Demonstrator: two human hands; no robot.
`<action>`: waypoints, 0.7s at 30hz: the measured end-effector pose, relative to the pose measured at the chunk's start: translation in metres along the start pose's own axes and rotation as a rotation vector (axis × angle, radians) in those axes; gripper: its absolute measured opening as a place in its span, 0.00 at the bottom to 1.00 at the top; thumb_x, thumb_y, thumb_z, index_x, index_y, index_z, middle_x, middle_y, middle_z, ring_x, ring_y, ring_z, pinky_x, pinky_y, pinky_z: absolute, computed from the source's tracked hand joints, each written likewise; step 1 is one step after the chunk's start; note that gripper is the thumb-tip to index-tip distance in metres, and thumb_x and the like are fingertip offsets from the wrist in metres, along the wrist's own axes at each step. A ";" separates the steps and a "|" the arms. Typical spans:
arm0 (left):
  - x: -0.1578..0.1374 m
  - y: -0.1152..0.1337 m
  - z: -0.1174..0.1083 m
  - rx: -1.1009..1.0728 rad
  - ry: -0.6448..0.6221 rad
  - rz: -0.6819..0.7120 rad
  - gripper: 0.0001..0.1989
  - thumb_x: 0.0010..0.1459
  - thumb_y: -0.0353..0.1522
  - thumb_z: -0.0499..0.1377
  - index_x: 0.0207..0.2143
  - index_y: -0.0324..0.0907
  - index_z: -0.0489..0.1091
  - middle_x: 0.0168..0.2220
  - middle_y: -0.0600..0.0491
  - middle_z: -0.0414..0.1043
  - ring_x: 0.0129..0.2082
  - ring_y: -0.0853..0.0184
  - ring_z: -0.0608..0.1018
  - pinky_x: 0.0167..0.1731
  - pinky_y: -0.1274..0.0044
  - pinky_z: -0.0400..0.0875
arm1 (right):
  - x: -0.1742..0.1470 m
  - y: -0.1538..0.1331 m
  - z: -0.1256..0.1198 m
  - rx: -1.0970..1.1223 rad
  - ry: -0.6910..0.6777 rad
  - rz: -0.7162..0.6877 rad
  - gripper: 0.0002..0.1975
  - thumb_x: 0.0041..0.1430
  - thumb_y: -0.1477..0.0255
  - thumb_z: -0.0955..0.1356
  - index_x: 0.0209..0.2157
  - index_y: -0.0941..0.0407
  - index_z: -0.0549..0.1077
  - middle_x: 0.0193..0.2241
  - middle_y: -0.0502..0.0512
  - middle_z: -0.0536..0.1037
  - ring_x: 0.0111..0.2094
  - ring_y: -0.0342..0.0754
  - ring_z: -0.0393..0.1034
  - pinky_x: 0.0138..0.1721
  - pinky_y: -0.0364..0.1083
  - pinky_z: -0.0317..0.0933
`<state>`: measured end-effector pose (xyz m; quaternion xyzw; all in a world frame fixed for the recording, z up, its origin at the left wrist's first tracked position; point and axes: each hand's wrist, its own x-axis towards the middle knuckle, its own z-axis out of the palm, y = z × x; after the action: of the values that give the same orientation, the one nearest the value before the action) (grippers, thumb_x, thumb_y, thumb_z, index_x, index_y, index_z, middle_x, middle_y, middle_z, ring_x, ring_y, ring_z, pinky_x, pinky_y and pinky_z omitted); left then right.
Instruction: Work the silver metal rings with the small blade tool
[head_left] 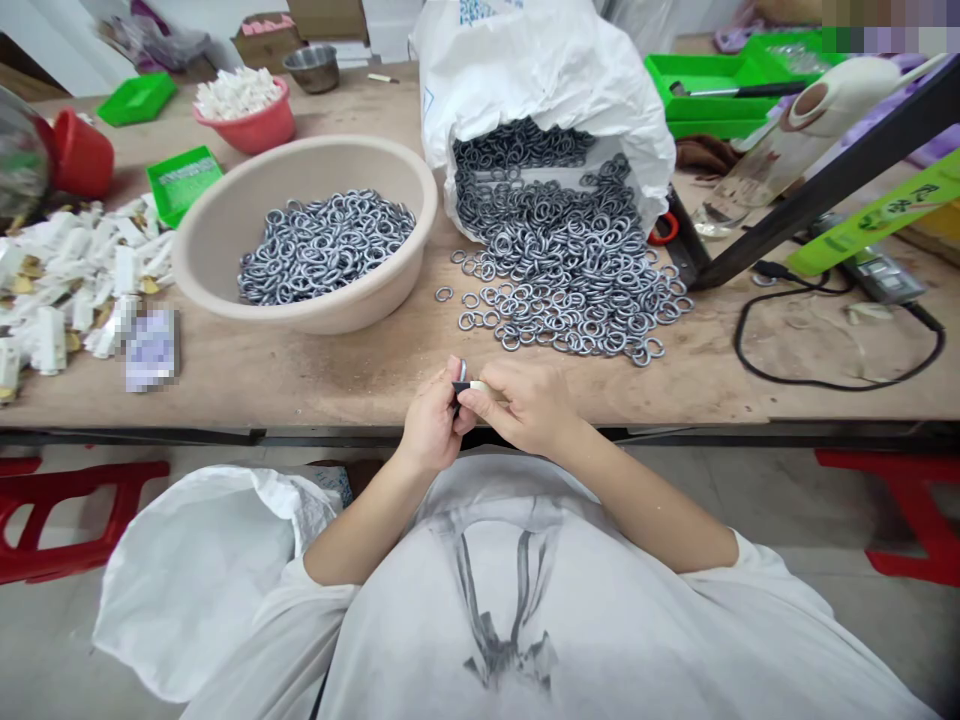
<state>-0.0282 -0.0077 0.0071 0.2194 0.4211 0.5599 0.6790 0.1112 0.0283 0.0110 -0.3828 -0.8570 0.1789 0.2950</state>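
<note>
Rings [585, 270] spill from the sack [540, 75] onto the counter [360, 390]; others lie in the basin [375, 308]. Which are finished, I cannot tell. One, seemingly mid-work, is clamped in the left hand [433, 420], beside a tool [459, 387] gripped by the right hand's fingers [487, 405].

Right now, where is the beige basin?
In the head view, the beige basin stands left of centre on the wooden table, between the white sack of grey rings and a small green tray.

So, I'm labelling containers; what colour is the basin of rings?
The basin is beige, clearest in the head view.
</note>
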 end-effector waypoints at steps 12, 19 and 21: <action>0.003 0.008 -0.022 0.008 0.004 0.032 0.17 0.51 0.41 0.69 0.38 0.38 0.73 0.23 0.57 0.68 0.16 0.78 0.65 0.13 0.85 0.55 | 0.089 0.035 0.022 -0.399 -0.227 0.259 0.18 0.64 0.63 0.68 0.51 0.58 0.75 0.49 0.65 0.79 0.47 0.59 0.74 0.40 0.49 0.61; 0.012 0.016 -0.026 -0.052 0.086 -0.019 0.12 0.53 0.37 0.65 0.35 0.37 0.72 0.33 0.52 0.73 0.23 0.73 0.75 0.13 0.85 0.60 | 0.084 0.029 0.011 0.054 -0.152 0.251 0.10 0.65 0.70 0.65 0.38 0.57 0.77 0.39 0.59 0.82 0.41 0.52 0.75 0.42 0.48 0.63; 0.012 0.013 -0.021 -0.050 0.049 -0.061 0.16 0.57 0.43 0.63 0.35 0.38 0.71 0.31 0.53 0.72 0.22 0.74 0.73 0.12 0.86 0.58 | 0.068 0.024 0.004 0.451 -0.182 0.231 0.12 0.65 0.68 0.64 0.31 0.57 0.75 0.29 0.53 0.79 0.33 0.47 0.73 0.38 0.46 0.64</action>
<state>-0.0532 0.0038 0.0017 0.1757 0.4300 0.5545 0.6905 0.0855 0.0948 0.0205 -0.3848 -0.7693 0.4314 0.2722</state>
